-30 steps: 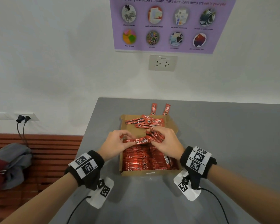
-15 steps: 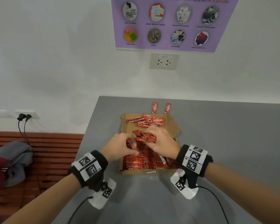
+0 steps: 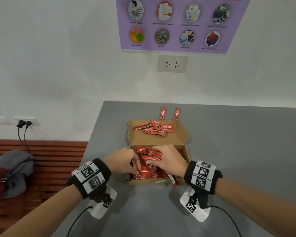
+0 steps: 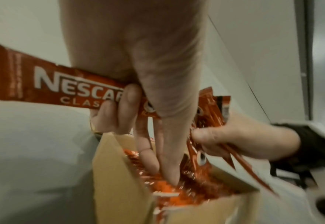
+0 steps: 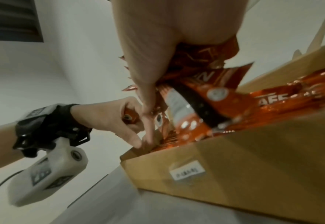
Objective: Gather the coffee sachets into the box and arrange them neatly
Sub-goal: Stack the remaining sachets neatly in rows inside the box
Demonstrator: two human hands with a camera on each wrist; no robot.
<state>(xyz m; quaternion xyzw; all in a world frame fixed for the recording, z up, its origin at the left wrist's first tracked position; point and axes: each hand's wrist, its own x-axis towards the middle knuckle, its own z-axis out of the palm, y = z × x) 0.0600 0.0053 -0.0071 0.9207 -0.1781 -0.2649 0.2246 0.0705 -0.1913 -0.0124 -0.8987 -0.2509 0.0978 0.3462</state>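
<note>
Grey table (image 3: 237, 151): both hands lower into box (image 3: 186, 151); left hand (image 3: 122, 161) pinches sachet (image 4: 61, 89), right hand (image 3: 171, 161) clutches bundle (image 3: 151, 154).

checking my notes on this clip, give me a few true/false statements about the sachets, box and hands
1. Two sachets lie on the table beyond the box. True.
2. The right hand is empty. False: it grips a bunch of sachets.
3. Loose sachets lie on the open lid. True.
4. The left hand rests on the table. False: it holds one sachet, fingers down in the box.
5. The box is empty. False: rows of sachets fill it.
</note>
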